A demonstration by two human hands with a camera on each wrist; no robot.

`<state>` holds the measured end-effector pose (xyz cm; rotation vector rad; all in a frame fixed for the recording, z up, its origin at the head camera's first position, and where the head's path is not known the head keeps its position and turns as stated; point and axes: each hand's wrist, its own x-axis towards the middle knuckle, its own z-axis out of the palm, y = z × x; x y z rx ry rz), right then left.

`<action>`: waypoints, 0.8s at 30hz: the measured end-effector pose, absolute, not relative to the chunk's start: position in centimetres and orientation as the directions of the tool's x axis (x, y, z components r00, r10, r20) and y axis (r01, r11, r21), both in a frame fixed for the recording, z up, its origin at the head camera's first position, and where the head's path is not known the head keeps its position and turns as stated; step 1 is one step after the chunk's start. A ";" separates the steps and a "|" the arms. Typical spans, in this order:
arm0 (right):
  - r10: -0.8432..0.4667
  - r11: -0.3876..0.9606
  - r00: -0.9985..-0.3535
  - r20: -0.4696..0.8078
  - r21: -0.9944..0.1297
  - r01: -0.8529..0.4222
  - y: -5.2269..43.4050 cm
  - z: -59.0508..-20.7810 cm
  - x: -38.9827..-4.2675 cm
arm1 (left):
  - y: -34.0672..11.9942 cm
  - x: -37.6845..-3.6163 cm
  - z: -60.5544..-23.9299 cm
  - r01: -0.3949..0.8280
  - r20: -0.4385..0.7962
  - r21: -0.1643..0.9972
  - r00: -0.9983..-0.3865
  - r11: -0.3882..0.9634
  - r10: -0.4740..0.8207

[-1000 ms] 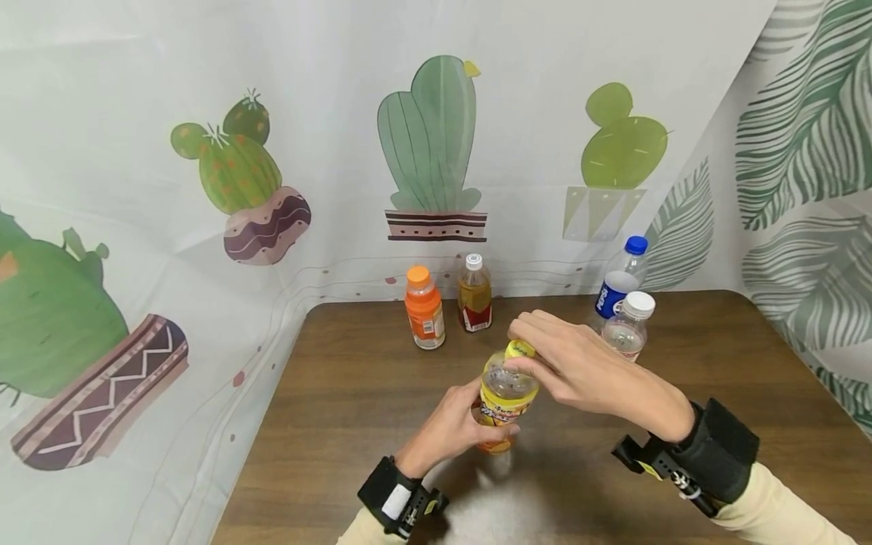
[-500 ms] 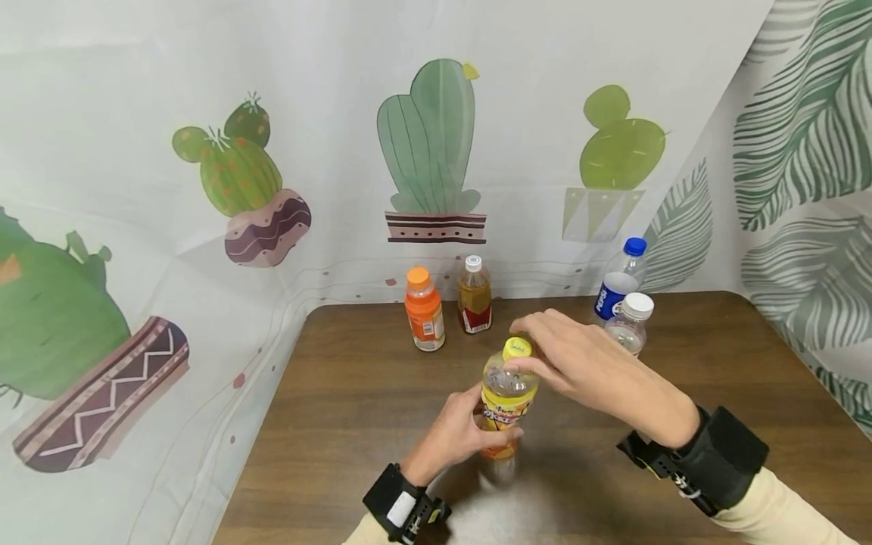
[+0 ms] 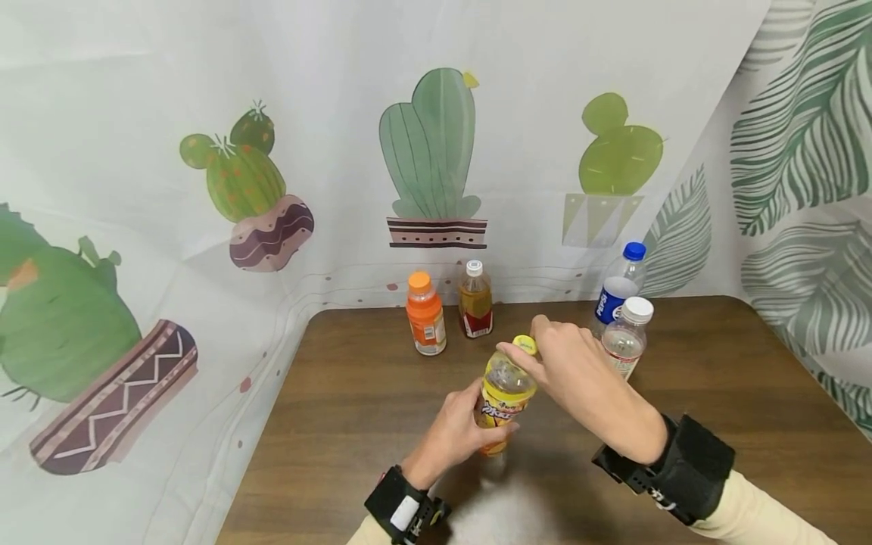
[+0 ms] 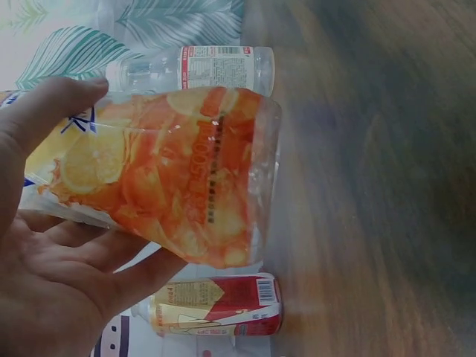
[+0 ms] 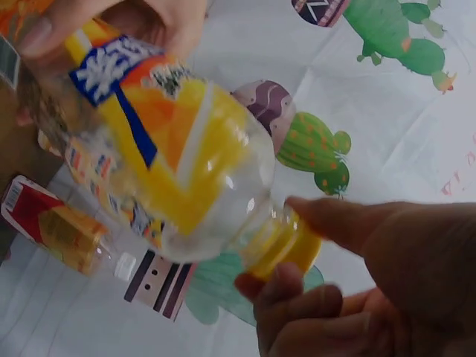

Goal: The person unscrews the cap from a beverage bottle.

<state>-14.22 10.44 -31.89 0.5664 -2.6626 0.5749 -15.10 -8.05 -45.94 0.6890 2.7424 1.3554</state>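
Note:
A clear plastic drink bottle [image 3: 506, 401] with a yellow and orange label leans slightly to the right above the table. My left hand [image 3: 450, 437] grips it around the lower label, with thumb and fingers on opposite sides in the left wrist view. My right hand [image 3: 579, 375] pinches the yellow cap [image 5: 286, 245] between thumb and fingers. Clear plastic shows just below the cap; I cannot tell how tightly the cap sits. The bottle looks drained of drink. Whether its base touches the wood is unclear.
An orange-capped bottle [image 3: 425, 318] and a white-capped tea-coloured bottle [image 3: 474, 301] stand at the back of the brown table [image 3: 327, 424]. To the right are a blue-capped Pepsi bottle [image 3: 618, 286] and a clear white-capped bottle [image 3: 624, 341]. A cactus-print cloth [image 3: 327, 151] hangs behind.
My right hand has turned at the wrist, its fingers closing in on the cap after being spread apart around it. The bottle's top has tipped slightly right; my left hand keeps its grip.

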 end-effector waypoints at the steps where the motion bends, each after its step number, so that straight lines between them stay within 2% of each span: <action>1: -0.291 0.835 -0.864 0.410 -0.332 -0.439 10.4 -32.0 -14.2 | -8.0 -15.1 -46.0 0.380 0.186 0.751 -0.907 0.540 0.379; 13: -0.208 0.857 -0.898 0.388 -0.371 -0.358 9.9 -32.5 -14.8 | -7.9 -15.1 -46.2 0.410 0.240 0.731 -0.903 0.546 0.356; 17: -0.215 0.856 -0.884 0.416 -0.356 -0.376 9.8 -32.6 -14.9 | -8.0 -15.1 -46.2 0.409 0.248 0.753 -0.902 0.514 0.355; 24: -0.247 0.823 -0.820 0.516 -0.336 -0.458 9.7 -32.7 -15.0 | -8.0 -15.3 -45.8 0.419 0.279 0.797 -0.895 0.435 0.349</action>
